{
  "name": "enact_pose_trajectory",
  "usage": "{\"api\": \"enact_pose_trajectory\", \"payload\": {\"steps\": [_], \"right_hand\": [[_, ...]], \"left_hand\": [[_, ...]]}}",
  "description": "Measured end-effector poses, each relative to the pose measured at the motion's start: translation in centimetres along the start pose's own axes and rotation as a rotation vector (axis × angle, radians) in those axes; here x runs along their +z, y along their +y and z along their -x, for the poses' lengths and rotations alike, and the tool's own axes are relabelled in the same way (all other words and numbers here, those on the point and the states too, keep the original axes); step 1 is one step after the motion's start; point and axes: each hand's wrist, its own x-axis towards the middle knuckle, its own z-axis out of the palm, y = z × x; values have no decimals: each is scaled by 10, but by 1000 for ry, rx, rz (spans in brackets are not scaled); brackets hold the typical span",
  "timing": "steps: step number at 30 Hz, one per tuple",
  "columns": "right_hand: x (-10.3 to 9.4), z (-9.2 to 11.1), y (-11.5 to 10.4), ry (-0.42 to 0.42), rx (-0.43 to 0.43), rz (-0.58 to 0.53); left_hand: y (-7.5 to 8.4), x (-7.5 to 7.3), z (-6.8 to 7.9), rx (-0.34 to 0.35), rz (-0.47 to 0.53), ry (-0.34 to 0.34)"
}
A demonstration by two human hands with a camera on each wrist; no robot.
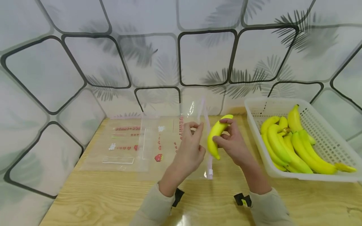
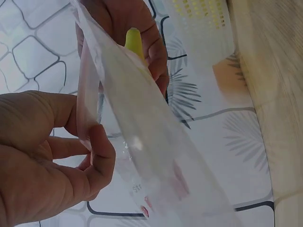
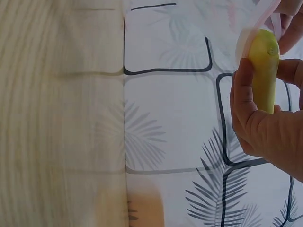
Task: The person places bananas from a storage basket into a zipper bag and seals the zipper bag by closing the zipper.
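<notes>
My left hand (image 1: pixel 189 147) pinches the pink zip edge of a clear printed plastic bag (image 1: pixel 167 131), holding the bag's mouth up off the table; in the left wrist view thumb and finger grip that edge (image 2: pixel 87 94). Just to the right, my right hand (image 1: pixel 233 141) grips a yellow toy-like banana (image 1: pixel 216 135) between thumb and fingers. The banana stands tilted beside the bag's mouth. In the right wrist view one end of the banana (image 3: pixel 264 66) is close to the pink zip strip; whether they touch I cannot tell.
A white plastic basket (image 1: pixel 255 146) with several bananas (image 1: pixel 282 147) stands on the right of the wooden table (image 1: pixel 93 194). Another clear printed bag (image 1: pixel 113 147) lies flat at the left. A patterned wall covering (image 1: pixel 206 59) rises behind the table.
</notes>
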Motion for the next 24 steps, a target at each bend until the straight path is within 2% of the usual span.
{"api": "enact_pose_trajectory", "payload": {"steps": [3, 8, 18, 24], "right_hand": [[6, -3, 9, 0, 27, 10], [15, -2, 17, -9, 60, 34], [20, 2, 18, -64, 28, 57], [25, 2, 18, -27, 29, 47]], "left_hand": [[-5, -3, 0, -6, -38, -12], [-13, -7, 1, -27, -28, -24], [-20, -12, 5, -40, -20, -45], [-22, -13, 7, -51, -1, -41]]}}
